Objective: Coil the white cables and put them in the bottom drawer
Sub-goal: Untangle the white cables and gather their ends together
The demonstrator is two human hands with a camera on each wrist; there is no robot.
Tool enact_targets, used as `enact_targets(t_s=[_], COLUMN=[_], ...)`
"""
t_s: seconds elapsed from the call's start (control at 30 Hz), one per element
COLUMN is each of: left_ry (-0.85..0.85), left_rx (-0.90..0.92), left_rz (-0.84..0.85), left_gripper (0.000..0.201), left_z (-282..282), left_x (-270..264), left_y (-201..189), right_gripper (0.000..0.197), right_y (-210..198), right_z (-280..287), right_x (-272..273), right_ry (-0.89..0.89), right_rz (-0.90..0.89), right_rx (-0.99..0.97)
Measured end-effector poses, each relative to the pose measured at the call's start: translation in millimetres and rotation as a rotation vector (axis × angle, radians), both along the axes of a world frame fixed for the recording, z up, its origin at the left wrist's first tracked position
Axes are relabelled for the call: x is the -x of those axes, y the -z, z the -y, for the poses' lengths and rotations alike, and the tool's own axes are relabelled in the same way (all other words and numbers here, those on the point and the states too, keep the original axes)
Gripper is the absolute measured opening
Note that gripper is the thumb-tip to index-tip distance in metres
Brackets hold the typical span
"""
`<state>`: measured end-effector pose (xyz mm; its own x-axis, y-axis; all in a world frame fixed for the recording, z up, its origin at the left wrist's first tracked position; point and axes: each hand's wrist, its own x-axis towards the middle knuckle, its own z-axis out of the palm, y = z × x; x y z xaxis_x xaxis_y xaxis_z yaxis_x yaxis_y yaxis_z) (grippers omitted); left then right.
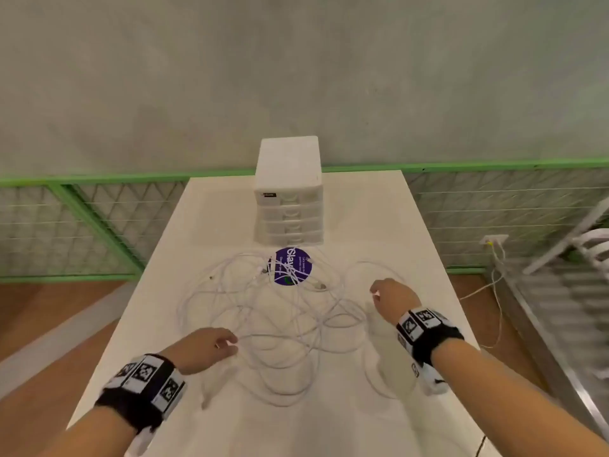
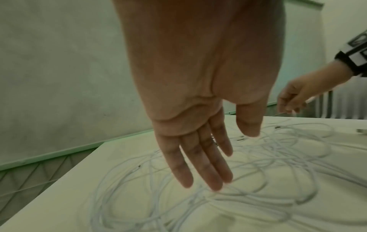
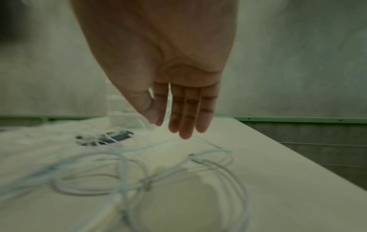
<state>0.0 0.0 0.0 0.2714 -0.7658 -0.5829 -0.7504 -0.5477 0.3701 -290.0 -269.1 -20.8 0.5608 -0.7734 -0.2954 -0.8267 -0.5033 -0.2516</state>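
Observation:
Several white cables (image 1: 280, 324) lie tangled in loose loops across the white table (image 1: 379, 225). My left hand (image 1: 232, 344) hovers over their near left loops, fingers straight and holding nothing; the left wrist view (image 2: 230, 160) shows the flat palm above the cables (image 2: 258, 172). My right hand (image 1: 374, 293) is at the tangle's right side, thumb against forefinger, pinching a thin cable strand lifted off the table (image 2: 288, 109). The white drawer unit (image 1: 288, 199) stands behind the cables, and its bottom drawer (image 1: 290, 237) is closed.
A round purple sticker (image 1: 290, 266) lies under the far cables, just in front of the drawer unit. A green-framed wire fence (image 1: 99, 225) runs behind the table. A wall socket with a cord (image 1: 492, 240) is to the right, off the table.

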Motion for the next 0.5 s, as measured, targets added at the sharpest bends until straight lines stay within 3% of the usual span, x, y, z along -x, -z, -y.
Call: enact_targets(t_s=[0.13,0.3,0.5], left_ry=[-0.195,-0.374,-0.397], left_rx=[0.188,0.254,0.248], left_rz=[0.014,0.112,0.186], left_gripper=[0.02,0.02,0.021], left_z=[31.0,54.2,77.4], left_x=[-27.2,-67.0,-96.6], left_y=[-3.0,6.1,22.3], right_gripper=[0.033,0.033,0.027], right_y=[1.6,22.8,26.4], right_z=[27.7,34.1,39.8], right_x=[-0.6,-4.6,-11.2], right_ry=[0.098,0.132,0.209], right_rz=[-0.189,-0.311,-0.267], right_rx=[0.035,0.05,0.023])
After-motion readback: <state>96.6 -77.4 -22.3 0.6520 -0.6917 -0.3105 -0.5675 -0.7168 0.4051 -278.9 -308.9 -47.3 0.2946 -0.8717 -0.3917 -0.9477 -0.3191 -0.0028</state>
